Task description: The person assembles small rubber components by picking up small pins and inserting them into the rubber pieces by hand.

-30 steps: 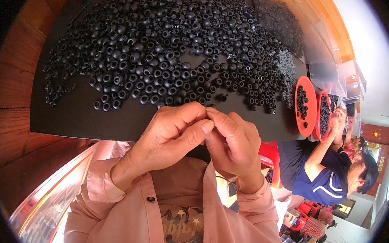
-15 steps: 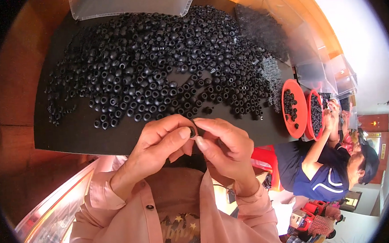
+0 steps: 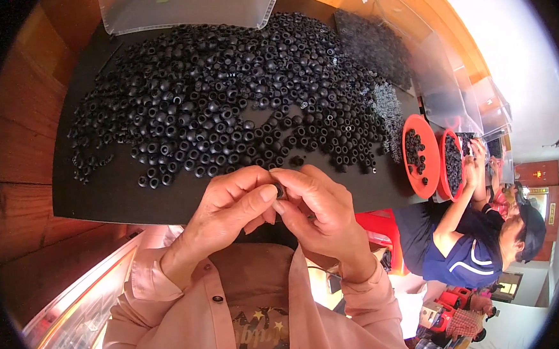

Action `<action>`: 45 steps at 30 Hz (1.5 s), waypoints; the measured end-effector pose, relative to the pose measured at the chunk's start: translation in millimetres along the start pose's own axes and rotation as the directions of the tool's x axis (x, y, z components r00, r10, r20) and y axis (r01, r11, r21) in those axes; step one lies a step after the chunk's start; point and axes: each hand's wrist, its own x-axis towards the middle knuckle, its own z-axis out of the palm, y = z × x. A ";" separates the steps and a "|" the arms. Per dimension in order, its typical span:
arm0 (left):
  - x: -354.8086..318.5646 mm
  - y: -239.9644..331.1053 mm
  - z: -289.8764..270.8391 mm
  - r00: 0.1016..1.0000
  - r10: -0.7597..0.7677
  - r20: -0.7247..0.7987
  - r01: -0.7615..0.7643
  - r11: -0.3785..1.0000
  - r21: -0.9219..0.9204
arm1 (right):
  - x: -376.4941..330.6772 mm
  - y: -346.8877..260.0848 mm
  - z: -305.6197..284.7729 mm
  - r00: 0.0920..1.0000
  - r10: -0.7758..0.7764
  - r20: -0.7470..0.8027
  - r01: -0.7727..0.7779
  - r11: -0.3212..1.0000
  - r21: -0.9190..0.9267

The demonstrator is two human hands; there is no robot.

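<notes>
My left hand (image 3: 229, 202) and my right hand (image 3: 320, 209) meet at the table's near edge, fingers closed around one small black round part (image 3: 279, 191). The thumb and forefinger of each hand pinch it from opposite sides. Fingertips cover most of the part, so its exact shape is hidden. Beyond my hands spreads a wide heap of black hollow balls (image 3: 192, 106), many with their round openings facing up. Smaller black ring-like pieces (image 3: 328, 136) lie toward the heap's right side.
At the right stand a red bowl (image 3: 419, 184) holding a few black parts and a fuller red bowl (image 3: 448, 186). Small clear pieces (image 3: 387, 107) are piled beside the heap. A translucent bin (image 3: 186, 10) sits at the back. A co-worker (image 3: 463, 240) works at the right.
My right hand has moved slightly left, and its fingers have closed in on the small part, which is now more covered. The heap looks the same.
</notes>
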 end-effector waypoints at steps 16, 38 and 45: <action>-0.3 -0.7 2.7 0.998 0.052 -0.024 -0.049 0.993 0.105 | -1.0 -0.8 1.8 0.992 -0.125 -0.009 0.120 0.971 -0.205; -0.3 -3.6 6.0 0.996 0.085 -0.014 -0.082 0.989 0.119 | -7.2 1.2 2.1 0.989 -0.138 -0.059 0.126 0.976 -0.178; 0.3 0.0 8.5 0.997 0.069 -0.043 -0.062 0.988 0.145 | -5.0 2.5 4.9 0.983 -0.136 -0.127 0.115 0.981 -0.159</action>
